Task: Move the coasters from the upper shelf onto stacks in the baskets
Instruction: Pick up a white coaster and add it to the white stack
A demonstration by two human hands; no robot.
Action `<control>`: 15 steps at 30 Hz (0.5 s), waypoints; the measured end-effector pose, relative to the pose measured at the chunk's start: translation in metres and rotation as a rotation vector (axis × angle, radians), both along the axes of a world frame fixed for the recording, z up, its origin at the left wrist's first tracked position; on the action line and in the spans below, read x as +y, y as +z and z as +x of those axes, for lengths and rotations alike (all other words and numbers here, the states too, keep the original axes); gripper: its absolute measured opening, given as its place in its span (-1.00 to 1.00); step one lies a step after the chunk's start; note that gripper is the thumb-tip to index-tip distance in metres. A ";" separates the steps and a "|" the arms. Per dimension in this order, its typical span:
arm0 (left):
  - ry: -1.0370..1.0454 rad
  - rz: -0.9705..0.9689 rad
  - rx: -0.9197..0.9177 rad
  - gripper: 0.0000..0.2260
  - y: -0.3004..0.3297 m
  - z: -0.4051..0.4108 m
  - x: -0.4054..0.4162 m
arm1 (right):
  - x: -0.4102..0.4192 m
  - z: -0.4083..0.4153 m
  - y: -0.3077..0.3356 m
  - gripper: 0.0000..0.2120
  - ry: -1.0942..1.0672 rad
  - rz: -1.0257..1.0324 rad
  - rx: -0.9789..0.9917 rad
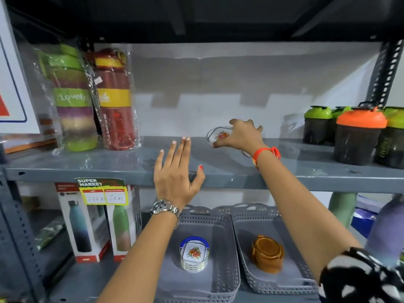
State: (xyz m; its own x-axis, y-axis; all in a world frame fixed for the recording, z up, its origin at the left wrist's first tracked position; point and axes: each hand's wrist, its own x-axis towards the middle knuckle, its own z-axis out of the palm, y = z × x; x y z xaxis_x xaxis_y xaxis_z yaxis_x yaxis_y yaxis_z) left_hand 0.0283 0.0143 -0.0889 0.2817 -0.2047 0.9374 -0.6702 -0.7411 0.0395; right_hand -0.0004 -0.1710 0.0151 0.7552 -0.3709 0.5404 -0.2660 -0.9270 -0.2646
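late stage: right hand point(239, 135) pinches the one floral coaster point(219, 134) visible on the upper shelf point(306, 171); left hand point(177, 169) rests open, empty, at its near edge. stacks already sit in left basket point(227, 281) and right basket point(247, 259).

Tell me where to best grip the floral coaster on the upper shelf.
Pinch the coaster by opposite rim edges, coming from above and in front. It looks thin and tilted up off the shelf, so its edges are exposed; the right hand already cups it this way.
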 end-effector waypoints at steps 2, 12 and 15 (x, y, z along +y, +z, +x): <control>0.000 0.000 0.011 -0.43 0.002 -0.001 0.000 | 0.010 -0.017 0.003 -0.09 0.009 -0.030 -0.156; -0.021 -0.007 0.043 -0.45 0.003 -0.005 0.000 | 0.057 -0.114 -0.006 0.01 0.203 -0.110 -0.765; -0.011 0.021 0.071 -0.44 0.004 -0.005 0.001 | 0.066 -0.136 -0.006 -0.02 0.246 -0.141 -0.834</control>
State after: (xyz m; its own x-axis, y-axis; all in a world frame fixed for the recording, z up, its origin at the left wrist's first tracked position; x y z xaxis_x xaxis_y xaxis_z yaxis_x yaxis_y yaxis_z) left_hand 0.0235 0.0151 -0.0848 0.3447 -0.2280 0.9106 -0.6745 -0.7349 0.0713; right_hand -0.1362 -0.1052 0.0092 0.1438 -0.1376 0.9800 0.1744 -0.9713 -0.1620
